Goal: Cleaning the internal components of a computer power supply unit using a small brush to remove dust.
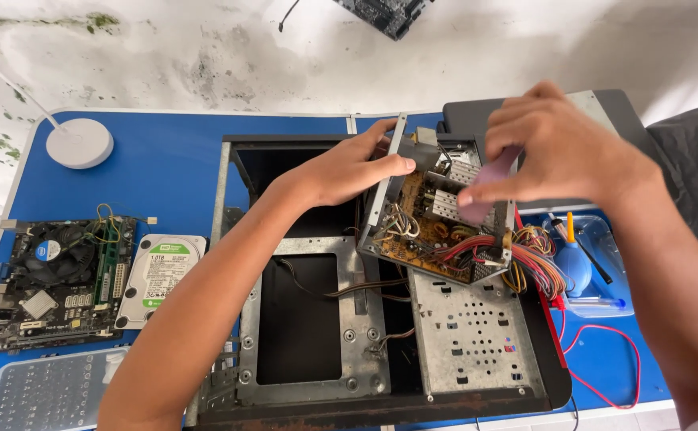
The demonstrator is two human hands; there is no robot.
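An opened power supply (425, 235) with a bare circuit board and a bundle of coloured wires sits tilted inside an empty computer case (317, 319) lying on a blue table. My left hand (357, 168) grips the metal edge of the power supply at its upper left. My right hand (552, 148) hovers over its right side, pinching a small pinkish, blurred object (488, 179) that I cannot identify, close above the heat sinks.
A motherboard (62, 279) with a fan and a hard drive (161, 275) lie at the left. A white round lamp base (79, 142) stands at the back left. A clear tray (596, 271) with a blue blower and tools sits at the right. A red cable (604, 359) loops nearby.
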